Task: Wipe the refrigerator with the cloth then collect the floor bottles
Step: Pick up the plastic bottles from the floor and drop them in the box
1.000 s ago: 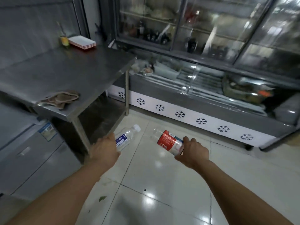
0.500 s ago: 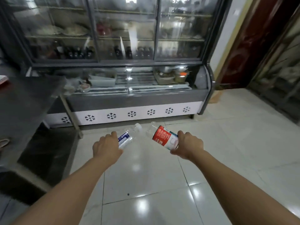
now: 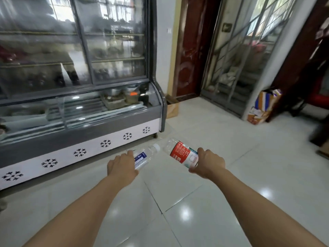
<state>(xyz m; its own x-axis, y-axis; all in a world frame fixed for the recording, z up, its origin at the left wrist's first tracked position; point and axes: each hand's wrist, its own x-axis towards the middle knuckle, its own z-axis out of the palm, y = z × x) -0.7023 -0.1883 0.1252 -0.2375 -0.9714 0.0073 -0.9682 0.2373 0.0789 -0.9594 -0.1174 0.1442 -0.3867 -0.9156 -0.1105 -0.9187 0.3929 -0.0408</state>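
My left hand grips a clear plastic bottle with a blue label, its white cap pointing up and to the right. In my right hand is a clear bottle with a red label, gripped at its lower end, its top tilted up and left. Both bottles are held out in front of me above the white tiled floor, their tops close together. The glass-fronted display refrigerator stands to the left, with a grey and white base printed with snowflakes. No cloth is in view.
A dark red door and a barred glass door stand ahead on the right. A cardboard box sits by the refrigerator's corner. A colourful bag leans against the door frame. Dark furniture is at the far right.
The view has swung to the right: the steel table and the cloth on it have left the frame and the doors have come in. Both hands still hold their bottles out in front.
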